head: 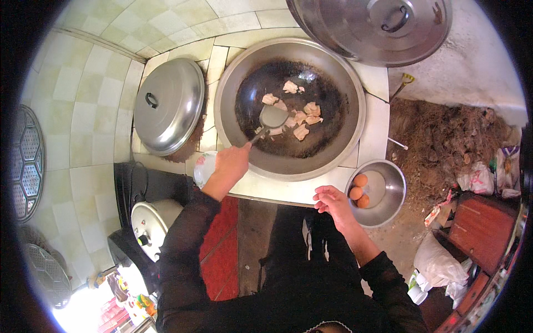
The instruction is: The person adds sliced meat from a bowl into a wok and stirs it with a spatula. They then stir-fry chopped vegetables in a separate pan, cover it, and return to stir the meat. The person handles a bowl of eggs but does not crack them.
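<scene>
My left hand (230, 168) grips the handle of a metal wok spatula (273, 116). The spatula's blade rests among pale pieces of meat (300, 132) in a large wok (287, 168) set into a tiled stove top. Dark residue coats the wok's middle, and several meat pieces lie scattered there. Near the front edge of the stove, my right hand (333, 206) hangs with fingers loosely curled and apart, holding nothing. Just right of it sits a steel bowl (385, 193) with 3 brown eggs (356, 193) in it. A floral plate (204, 168) is partly hidden behind my left hand.
A domed steel lid (173, 108) lies left of the wok. A larger lid (370, 29) stands at the back right. Below left is a white pressure cooker (152, 224). Dry brush (441, 137) is heaped on the right, near plastic bags (479, 179) and a red-brown box (483, 229).
</scene>
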`<state>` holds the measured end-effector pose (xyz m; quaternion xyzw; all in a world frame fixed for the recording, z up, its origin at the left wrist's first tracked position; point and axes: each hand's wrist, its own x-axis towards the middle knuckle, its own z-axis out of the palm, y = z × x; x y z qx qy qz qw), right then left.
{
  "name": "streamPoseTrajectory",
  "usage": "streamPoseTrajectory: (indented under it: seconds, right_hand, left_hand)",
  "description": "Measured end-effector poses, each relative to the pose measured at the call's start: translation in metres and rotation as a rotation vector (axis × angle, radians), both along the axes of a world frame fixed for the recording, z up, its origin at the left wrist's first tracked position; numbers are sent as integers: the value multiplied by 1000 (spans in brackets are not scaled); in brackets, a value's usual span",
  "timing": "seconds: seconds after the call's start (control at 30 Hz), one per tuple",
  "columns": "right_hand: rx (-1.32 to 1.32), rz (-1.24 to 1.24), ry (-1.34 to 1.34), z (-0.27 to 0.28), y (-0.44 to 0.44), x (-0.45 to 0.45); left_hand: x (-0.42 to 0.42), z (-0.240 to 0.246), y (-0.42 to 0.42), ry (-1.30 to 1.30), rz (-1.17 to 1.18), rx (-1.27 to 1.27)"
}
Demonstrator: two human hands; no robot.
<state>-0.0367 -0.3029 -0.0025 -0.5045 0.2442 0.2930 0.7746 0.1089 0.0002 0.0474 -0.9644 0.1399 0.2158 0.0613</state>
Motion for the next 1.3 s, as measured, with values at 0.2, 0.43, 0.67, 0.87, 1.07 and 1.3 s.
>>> streamPoseTrajectory:
  seconds: [0.2, 0.43, 0.67, 0.87, 1.07, 1.3]
  right_hand:
    - [-34, -7, 12, 8, 3, 1]
    - [-47, -3, 16, 2, 11, 1]
    - [-68, -80, 2, 8, 12, 15]
    - [-39, -116, 6, 8, 14, 22]
    - [-22, -120, 25, 6, 17, 19]
    - [-70, -128, 42, 1, 7, 16]
  left_hand:
    - [21, -78, 30, -9, 73, 52]
    - [20, -97, 32, 60, 65, 63]
    - [15, -91, 48, 185, 47, 46]
    - [21, -73, 60, 105, -102, 150]
    - [43, -56, 64, -87, -176, 102]
    - [45, -98, 64, -32, -65, 166]
